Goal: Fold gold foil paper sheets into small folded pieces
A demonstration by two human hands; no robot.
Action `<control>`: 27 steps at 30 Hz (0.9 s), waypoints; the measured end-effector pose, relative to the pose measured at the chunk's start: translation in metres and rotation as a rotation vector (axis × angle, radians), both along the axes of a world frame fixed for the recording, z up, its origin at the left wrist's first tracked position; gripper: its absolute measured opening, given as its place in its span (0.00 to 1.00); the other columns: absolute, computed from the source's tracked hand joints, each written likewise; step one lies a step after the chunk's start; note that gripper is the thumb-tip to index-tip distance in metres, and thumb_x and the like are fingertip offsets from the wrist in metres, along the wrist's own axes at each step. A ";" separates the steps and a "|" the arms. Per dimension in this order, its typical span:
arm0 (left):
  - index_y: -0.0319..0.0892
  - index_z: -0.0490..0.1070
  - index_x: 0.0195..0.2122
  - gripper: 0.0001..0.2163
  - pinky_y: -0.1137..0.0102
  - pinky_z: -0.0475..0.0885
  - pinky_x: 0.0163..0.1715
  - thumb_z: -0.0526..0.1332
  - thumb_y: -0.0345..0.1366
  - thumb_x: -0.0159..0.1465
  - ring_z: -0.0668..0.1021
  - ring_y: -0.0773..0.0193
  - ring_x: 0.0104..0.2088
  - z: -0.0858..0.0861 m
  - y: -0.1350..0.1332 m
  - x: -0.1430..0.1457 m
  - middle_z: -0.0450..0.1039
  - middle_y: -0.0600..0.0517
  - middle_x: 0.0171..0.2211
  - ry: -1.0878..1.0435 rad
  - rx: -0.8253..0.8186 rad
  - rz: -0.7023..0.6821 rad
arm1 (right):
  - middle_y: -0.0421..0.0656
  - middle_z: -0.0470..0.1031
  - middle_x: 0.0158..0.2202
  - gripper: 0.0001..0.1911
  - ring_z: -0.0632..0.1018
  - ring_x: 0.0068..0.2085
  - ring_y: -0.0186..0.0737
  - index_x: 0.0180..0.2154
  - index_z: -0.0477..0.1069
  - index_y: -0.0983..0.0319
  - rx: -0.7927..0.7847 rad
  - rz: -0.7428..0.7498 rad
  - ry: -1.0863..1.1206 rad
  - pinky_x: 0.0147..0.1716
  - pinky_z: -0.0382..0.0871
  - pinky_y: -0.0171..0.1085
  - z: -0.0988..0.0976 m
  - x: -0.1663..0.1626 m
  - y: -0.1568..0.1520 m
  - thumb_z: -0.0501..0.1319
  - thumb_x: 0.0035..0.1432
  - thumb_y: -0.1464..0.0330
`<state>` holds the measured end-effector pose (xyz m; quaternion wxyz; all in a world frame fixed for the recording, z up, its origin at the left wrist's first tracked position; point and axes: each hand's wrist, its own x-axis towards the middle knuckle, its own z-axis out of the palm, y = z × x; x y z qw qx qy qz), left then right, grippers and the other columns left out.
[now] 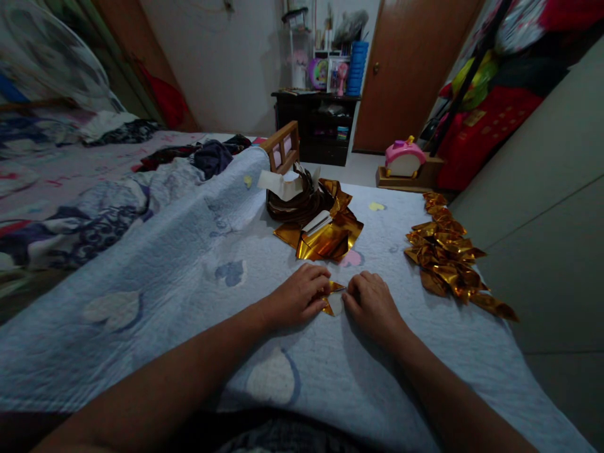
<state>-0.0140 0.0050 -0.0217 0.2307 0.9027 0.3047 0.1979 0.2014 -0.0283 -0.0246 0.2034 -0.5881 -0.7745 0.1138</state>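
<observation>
My left hand (pixel 298 294) and my right hand (pixel 372 303) rest close together on a pale blue quilt (pixel 189 277). Both press with curled fingers on one small piece of gold foil paper (pixel 333 298) that lies flat between them; only its gold edge and a white underside show. Just beyond the hands lies a loose stack of gold foil sheets (pixel 325 239).
A heap of folded gold foil pieces (pixel 446 251) lies at the quilt's right edge. A dark bundle with white paper (pixel 292 195) sits behind the sheets. Rumpled bedding (pixel 94 207) is at left. A pink toy (pixel 404 157), a dark cabinet (pixel 316 126) and a door (pixel 410 69) stand beyond.
</observation>
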 end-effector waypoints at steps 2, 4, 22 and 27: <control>0.41 0.68 0.41 0.06 0.58 0.67 0.54 0.61 0.31 0.63 0.70 0.53 0.51 0.002 0.001 0.001 0.69 0.44 0.51 -0.010 -0.006 -0.016 | 0.44 0.71 0.30 0.07 0.70 0.35 0.44 0.28 0.64 0.59 -0.020 0.006 0.040 0.36 0.60 0.41 0.000 0.002 0.001 0.59 0.58 0.73; 0.42 0.68 0.41 0.04 0.59 0.67 0.53 0.60 0.31 0.64 0.70 0.54 0.49 0.004 0.002 0.002 0.71 0.45 0.48 -0.017 -0.009 -0.033 | 0.42 0.71 0.29 0.07 0.71 0.32 0.42 0.29 0.63 0.59 -0.052 -0.001 0.093 0.34 0.59 0.39 0.001 0.003 0.001 0.58 0.58 0.73; 0.43 0.69 0.57 0.16 0.56 0.71 0.55 0.59 0.32 0.68 0.73 0.54 0.53 0.000 0.001 0.000 0.73 0.43 0.53 -0.040 0.026 -0.092 | 0.43 0.74 0.35 0.12 0.74 0.39 0.41 0.36 0.74 0.60 -0.142 0.273 0.227 0.40 0.67 0.39 0.007 0.026 0.007 0.56 0.55 0.80; 0.42 0.70 0.55 0.14 0.57 0.73 0.54 0.58 0.32 0.70 0.74 0.55 0.54 0.000 0.000 -0.001 0.72 0.42 0.55 -0.039 0.082 -0.087 | 0.45 0.72 0.42 0.13 0.72 0.46 0.44 0.35 0.75 0.60 -0.041 0.369 0.215 0.46 0.68 0.43 0.007 0.024 0.006 0.61 0.53 0.83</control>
